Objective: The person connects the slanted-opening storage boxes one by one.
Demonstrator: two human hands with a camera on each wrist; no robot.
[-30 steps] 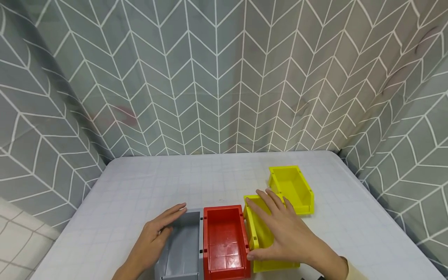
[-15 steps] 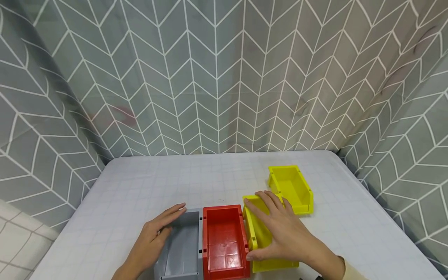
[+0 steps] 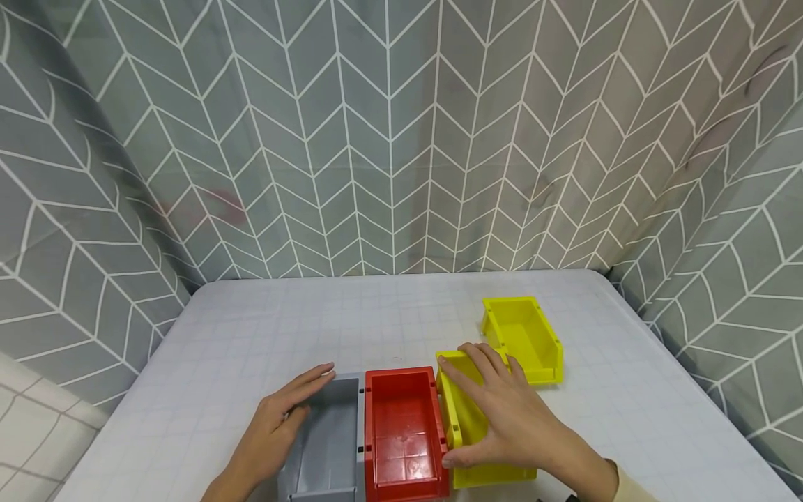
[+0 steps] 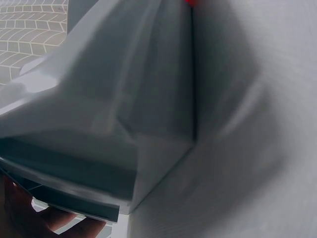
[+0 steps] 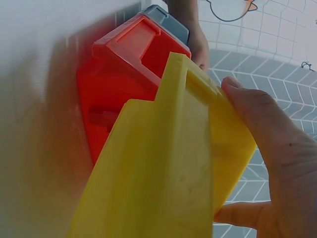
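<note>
A grey plastic bin [image 3: 329, 439], a red plastic bin [image 3: 404, 432] and a yellow plastic bin [image 3: 467, 411] stand side by side at the table's near edge. My left hand [image 3: 270, 432] holds the grey bin at its left rim, fingers reaching the far corner. The right hand [image 3: 508, 418] spans the near yellow bin and grips it, with the thumb at its left edge by the red bin and the fingers at the far rim. In the right wrist view this yellow bin [image 5: 163, 163] stands tilted against the red bin [image 5: 133, 54].
A second yellow bin [image 3: 523, 338] sits farther back on the right, just behind the gripped one. The white-covered table [image 3: 301, 314] ends at patterned grey curtains [image 3: 389, 139] at the back and on both sides.
Almost nothing differs. The right fingers sit very slightly lower on the yellow bin than a second ago; the bins and the left hand keep their places.
</note>
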